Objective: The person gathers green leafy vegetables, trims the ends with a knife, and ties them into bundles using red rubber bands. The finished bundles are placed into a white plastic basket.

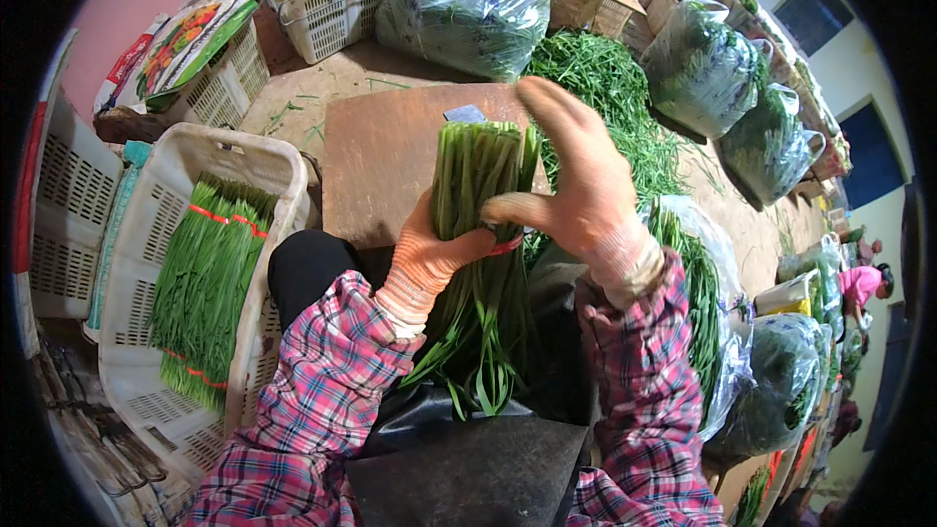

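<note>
My left hand [443, 256], in an orange-and-white knit glove, grips a bundle of long green leafy stalks [483, 176], which look like garlic chives. The cut ends point up and the loose leaves hang over my lap. A red band [506, 244] circles the bundle near my left fingers. My right hand [575, 176], gloved too, is spread at the bundle's right side, its thumb against the stalks and its fingers raised. Behind the bundle lies a brown wooden board [381, 154], with a grey flat piece [465, 114], possibly a blade, on it.
At left stands a white plastic crate [293, 183] with red-banded green bundles [212, 285]. Beyond the board are another crate of greens [333, 11] and a filled plastic bag [468, 15]. Loose greens [593, 88] lie in a heap at right, near more bags [703, 66]. A person [864, 285] is far right.
</note>
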`<state>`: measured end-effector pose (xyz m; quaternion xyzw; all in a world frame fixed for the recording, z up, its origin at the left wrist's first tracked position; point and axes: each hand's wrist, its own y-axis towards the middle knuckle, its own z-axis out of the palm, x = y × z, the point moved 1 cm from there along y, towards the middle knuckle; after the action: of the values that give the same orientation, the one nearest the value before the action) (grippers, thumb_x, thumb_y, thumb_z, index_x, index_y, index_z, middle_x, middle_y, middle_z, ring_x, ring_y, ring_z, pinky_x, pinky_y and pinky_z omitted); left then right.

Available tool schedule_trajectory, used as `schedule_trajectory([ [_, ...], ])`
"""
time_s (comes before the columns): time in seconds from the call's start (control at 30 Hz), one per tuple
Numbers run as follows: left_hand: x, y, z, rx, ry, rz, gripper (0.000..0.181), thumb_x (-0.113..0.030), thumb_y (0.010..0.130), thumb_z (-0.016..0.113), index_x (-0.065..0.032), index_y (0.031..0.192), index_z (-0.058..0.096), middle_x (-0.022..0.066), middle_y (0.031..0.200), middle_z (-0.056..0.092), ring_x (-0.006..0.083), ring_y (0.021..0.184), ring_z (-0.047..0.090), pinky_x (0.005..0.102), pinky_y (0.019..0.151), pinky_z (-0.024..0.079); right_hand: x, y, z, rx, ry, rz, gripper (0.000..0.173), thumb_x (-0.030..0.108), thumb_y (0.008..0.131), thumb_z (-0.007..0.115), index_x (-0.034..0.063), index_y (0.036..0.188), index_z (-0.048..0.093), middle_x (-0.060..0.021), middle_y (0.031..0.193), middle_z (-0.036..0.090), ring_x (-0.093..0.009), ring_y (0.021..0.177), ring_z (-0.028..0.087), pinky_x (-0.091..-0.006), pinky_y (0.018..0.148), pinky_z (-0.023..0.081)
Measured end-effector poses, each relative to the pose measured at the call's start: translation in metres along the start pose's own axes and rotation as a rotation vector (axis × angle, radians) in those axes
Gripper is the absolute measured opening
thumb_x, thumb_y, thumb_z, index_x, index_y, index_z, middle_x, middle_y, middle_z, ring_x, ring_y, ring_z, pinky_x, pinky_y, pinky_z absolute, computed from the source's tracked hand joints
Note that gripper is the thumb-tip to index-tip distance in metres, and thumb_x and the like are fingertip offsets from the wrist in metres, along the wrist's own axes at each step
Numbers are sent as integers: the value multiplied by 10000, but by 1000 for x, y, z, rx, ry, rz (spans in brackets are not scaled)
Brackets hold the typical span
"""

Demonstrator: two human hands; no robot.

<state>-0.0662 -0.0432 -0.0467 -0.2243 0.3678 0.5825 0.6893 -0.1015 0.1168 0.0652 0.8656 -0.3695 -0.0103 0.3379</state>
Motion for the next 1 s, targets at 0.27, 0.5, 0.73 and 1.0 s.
schedule_trajectory([
  [0.27,-5,-3,0,16,114,-29,614,-156,753,777,-15,1274,485,54,1157,590,147,1043,546,301,915,443,-48,54,8,-84,230,346,149,117,851,623,61,985,658,-70,899,666,-180,797,640,-295,708,516],
  [0.5,1,3,-8,90,67,-124,640,-195,762,775,-31,1300,472,45,1173,580,150,1064,535,301,934,434,-30,20,2,344,175,-48,474,170,684,808,60,1106,622,-93,1045,613,-238,950,605,-324,798,494],
  [0.73,-3,-3,-10,151,44,-105,705,-268,758,781,-21,1328,446,62,1226,561,165,1116,510,318,990,382,-61,37,21,94,-258,446,133,173,856,642,67,936,657,-90,829,666,-185,741,654,-283,667,520],
  [1.0,-2,0,-14,152,9,-205,652,-266,777,758,-36,1313,468,47,1187,580,159,1086,528,315,963,402,-39,-11,-1,154,269,11,524,107,706,778,41,1187,581,-118,1179,579,-216,1061,569,-328,905,472],
])
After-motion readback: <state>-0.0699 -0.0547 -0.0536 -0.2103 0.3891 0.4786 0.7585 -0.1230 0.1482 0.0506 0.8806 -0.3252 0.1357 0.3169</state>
